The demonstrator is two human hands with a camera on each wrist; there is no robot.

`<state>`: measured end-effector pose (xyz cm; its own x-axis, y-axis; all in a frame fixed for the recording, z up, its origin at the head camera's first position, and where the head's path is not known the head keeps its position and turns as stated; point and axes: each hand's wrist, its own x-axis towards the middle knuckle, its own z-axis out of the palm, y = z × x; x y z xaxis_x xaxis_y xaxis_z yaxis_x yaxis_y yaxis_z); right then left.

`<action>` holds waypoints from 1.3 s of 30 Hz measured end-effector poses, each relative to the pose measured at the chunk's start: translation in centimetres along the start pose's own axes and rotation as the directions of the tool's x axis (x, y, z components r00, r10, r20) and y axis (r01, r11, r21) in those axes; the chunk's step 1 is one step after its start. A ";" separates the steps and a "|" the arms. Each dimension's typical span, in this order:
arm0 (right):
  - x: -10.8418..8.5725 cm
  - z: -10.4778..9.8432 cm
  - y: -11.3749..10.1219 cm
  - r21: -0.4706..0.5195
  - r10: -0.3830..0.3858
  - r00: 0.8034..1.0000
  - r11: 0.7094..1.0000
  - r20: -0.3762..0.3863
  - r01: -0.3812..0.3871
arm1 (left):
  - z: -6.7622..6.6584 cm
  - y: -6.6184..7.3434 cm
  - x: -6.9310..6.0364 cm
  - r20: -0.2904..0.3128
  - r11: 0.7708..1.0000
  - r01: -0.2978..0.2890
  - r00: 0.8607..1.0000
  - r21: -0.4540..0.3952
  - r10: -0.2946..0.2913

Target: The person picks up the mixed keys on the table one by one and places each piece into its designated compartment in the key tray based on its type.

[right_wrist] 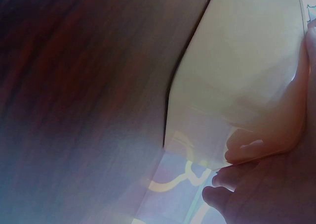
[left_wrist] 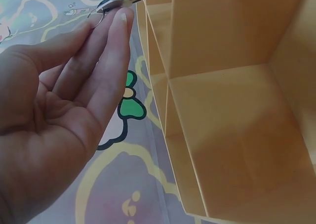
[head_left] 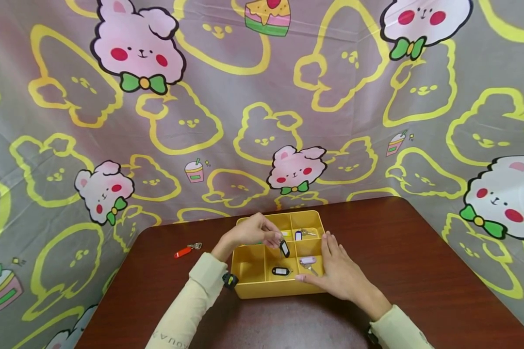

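Over the front middle compartment of a yellow divided box [head_left: 279,289], my left hand [head_left: 254,230] pinches the ring of a black key tag [head_left: 285,248]. In the left wrist view that ring [left_wrist: 97,21] sits at the fingertips. My right hand [head_left: 342,271] rests against the box's right side, fingers straight, thumb at the front rim. Below the held tag lies another black key tag [head_left: 281,271]. A lilac key tag [head_left: 307,260] with a key is in the front right compartment. The back right one holds a blue key tag [head_left: 298,235] with keys.
A red key tag [head_left: 183,252] with metal pieces lies on the dark wooden table [head_left: 166,291], left of the box. Part of a yellow tag [head_left: 286,233] shows in the back middle compartment. A patterned cloth [head_left: 227,145] hangs behind the table.
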<state>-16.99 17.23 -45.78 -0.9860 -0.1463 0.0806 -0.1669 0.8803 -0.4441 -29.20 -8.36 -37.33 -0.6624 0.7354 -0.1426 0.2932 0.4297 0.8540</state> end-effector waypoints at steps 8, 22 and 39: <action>0.0 -0.1 0.0 -0.002 0.000 1.000 1.000 -0.009 0.000 | 0.3 -0.2 0.1 0.020 1.000 0.025 0.999 0.001 -0.025; 0.0 0.0 -0.1 -0.003 -0.010 0.999 1.000 -0.031 0.009 | 0.0 -0.2 -0.8 -0.008 0.998 -0.006 1.000 0.059 0.006; -0.1 0.1 0.0 -0.003 -0.005 1.000 1.000 -0.016 0.005 | -0.4 -0.3 -2.5 -0.110 0.995 -0.016 0.994 0.102 0.028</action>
<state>-16.92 17.21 -45.85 -0.9850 -0.1430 0.0970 -0.1713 0.8810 -0.4410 -27.92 -10.53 -37.01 -0.7260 0.6848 -0.0627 0.3732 0.4689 0.8006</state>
